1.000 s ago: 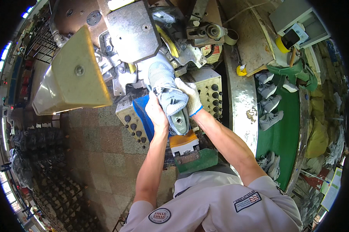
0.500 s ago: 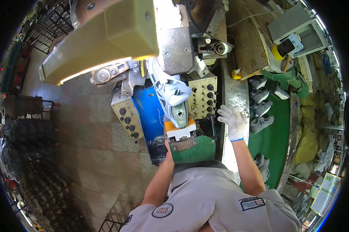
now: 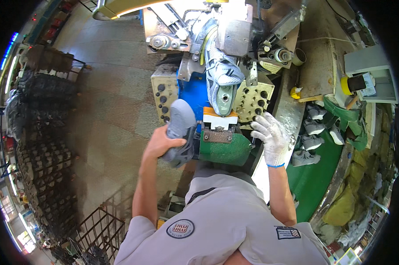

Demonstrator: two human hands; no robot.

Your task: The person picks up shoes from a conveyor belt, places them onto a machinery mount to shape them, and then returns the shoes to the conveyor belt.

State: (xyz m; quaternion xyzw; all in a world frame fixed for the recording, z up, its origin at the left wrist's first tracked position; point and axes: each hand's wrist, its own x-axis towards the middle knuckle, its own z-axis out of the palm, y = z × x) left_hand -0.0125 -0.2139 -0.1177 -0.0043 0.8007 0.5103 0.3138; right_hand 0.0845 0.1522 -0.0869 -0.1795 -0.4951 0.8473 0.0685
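Note:
My bare left hand (image 3: 159, 142) grips a grey sneaker (image 3: 181, 121) at the left of the machine, thumb across its near part. A light grey and white sneaker (image 3: 224, 75) sits in the machine on a greenish last (image 3: 226, 99), its front part hidden under the metal head (image 3: 235, 37). Below that last's heel end is an orange and white block (image 3: 219, 119) above a green machine cover (image 3: 228, 148). My right hand (image 3: 273, 138), in a white knit glove, hovers with fingers spread beside the right control panel (image 3: 254, 99) and holds nothing.
To the right, several grey sneakers (image 3: 312, 143) rest on a green conveyor belt (image 3: 314, 185). A wooden bench (image 3: 321, 66) stands at the far right with a grey open box (image 3: 374, 66) near it. A second knobbed panel (image 3: 164, 90) flanks the machine's left; racks (image 3: 49, 163) line the left.
My left hand has come out from behind the green cover and now shows a grey sneaker in its grip. The view has shifted; my right hand stays spread near the right panel.

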